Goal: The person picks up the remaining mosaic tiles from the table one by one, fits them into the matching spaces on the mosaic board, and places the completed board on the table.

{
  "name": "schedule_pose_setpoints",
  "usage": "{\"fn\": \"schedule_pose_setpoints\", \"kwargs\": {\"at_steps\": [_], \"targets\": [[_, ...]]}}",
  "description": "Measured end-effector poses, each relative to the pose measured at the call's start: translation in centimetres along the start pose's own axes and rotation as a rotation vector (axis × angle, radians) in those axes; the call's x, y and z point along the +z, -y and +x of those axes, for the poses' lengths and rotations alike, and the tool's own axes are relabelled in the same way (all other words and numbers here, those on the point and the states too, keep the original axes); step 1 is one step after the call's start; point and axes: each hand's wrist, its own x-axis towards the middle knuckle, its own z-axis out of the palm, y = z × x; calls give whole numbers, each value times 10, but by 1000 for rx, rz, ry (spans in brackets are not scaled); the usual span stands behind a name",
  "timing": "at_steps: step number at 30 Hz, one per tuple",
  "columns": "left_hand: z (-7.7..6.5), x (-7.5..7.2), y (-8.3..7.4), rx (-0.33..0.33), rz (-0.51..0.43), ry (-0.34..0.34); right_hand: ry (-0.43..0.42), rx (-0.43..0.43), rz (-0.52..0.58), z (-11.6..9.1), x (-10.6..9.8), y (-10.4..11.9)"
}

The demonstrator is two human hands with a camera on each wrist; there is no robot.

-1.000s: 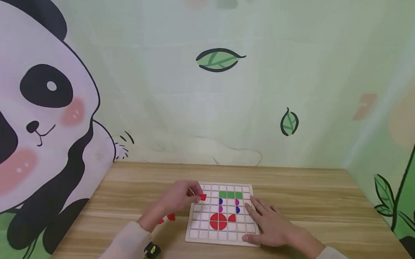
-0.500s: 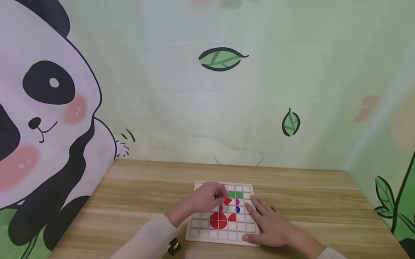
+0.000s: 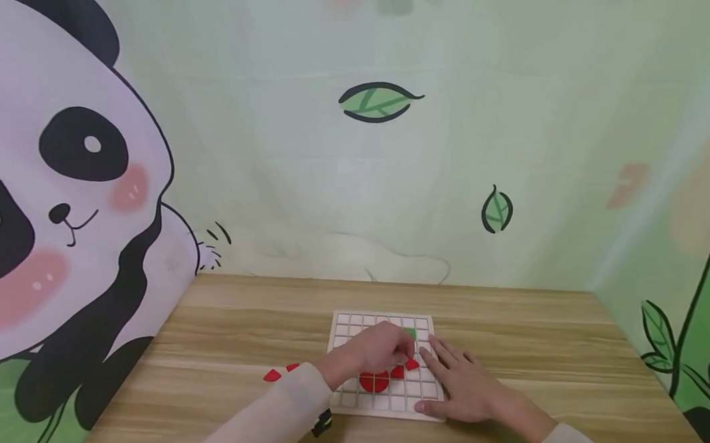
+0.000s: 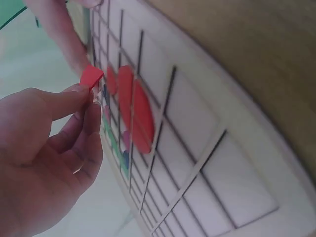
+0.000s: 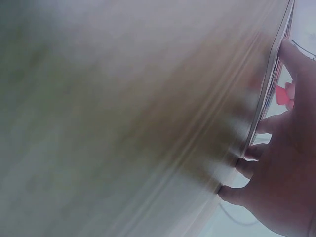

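Observation:
My left hand [image 3: 374, 349] is over the white grid board [image 3: 342, 328], pinching a small red quarter-circle piece [image 3: 412, 364] between thumb and fingertips. In the left wrist view the same red piece [image 4: 91, 77] sticks out past the fingertips, above the grid. On the board lie a red circle of quarter pieces [image 3: 373, 382], another red piece [image 3: 397, 373] beside it, and a green piece [image 3: 410, 332], partly behind the left hand. Small blue and pink pieces show only in the left wrist view. My right hand [image 3: 469, 386] rests along the board's right edge, fingers spread.
Loose red pieces [image 3: 272, 375] lie on the wooden table [image 3: 234, 321] left of the board, partly behind the left sleeve. A small black object [image 3: 322, 422] shows at the left cuff. A panda-printed wall cloth [image 3: 305, 184] stands behind the table.
My left hand has carried the red piece rightward across the board, from its upper left to near the right hand. The right hand has stayed on the board's edge.

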Motion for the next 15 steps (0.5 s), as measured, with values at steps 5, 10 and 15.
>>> {"fn": "schedule_pose_setpoints", "kwargs": {"at_steps": [5, 10, 15], "targets": [[3, 6, -1, -18, 27, 17, -10, -2, -3, -1, -1, 1], [4, 8, -2, -7, 23, 37, -15, -8, -9, -2, -1, 1], [3, 9, -5, -25, 24, 46, -22, -16, -11, -2, 0, 1]]}}
